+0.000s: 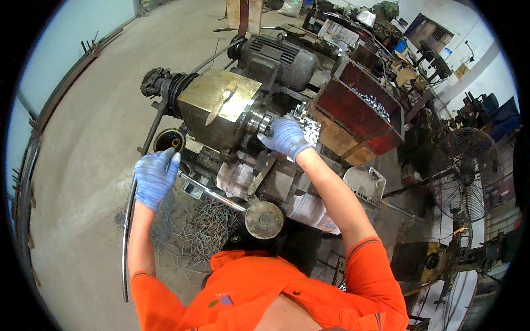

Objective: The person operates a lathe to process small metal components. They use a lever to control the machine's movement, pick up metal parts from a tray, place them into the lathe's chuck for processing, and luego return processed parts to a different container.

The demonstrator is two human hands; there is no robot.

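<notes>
My right hand [287,137], in a blue knitted glove, is at the front of the steel chuck [258,123] on a small lathe-like machine. Its thumb and fingers are bent together there; what they grip is hidden by the glove. A brass-coloured cover [221,91] tops the machine's headstock, with a wood-handled tool or scraper [220,108] lying on it. At the near rim of a round dark cup [169,141] is my left hand [156,177], gloved alike. Its fingers are closed, their contents not visible. Ring-shaped brass parts [176,142] sit inside the cup.
A long bar lever [128,220] runs down beside my left hand. A chrome rod [212,192] ends near a round metal disc [264,219]. Metal shavings [207,231] cover the floor below. Beyond stand a motor [279,60], a red bin [359,107] of small parts and a fan [464,165].
</notes>
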